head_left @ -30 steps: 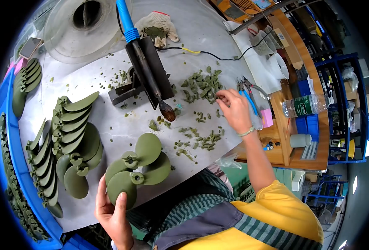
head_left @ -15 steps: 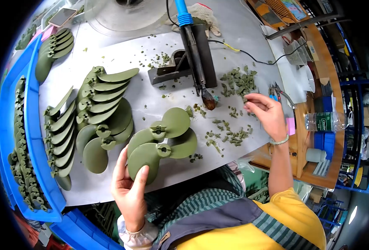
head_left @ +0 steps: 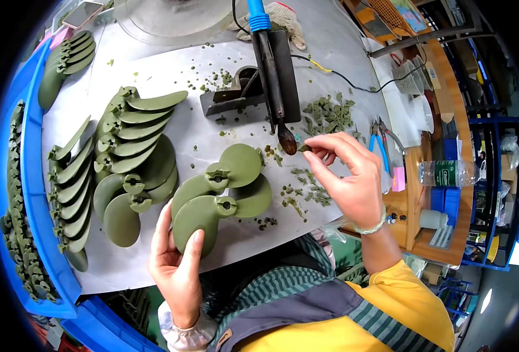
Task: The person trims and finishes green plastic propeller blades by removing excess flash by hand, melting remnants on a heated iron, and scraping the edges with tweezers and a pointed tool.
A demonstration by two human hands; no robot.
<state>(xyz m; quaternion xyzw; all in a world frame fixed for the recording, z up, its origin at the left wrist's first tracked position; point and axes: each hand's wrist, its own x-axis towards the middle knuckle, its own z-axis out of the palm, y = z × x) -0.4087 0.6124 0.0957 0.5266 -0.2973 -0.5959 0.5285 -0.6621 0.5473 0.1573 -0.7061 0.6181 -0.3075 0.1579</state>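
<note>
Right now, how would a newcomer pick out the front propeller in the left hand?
Find the blue bin at far left, then go right past the stacked propellers to the left hand. The propeller sits in its grip, thumb on the lower blade. Another propeller is partly hidden behind it; only this front one has the thumb on it.

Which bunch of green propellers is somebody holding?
The overlapping pair of propellers nearest the person, gripped in the left hand. Neither hand touches the other bunches.
</note>
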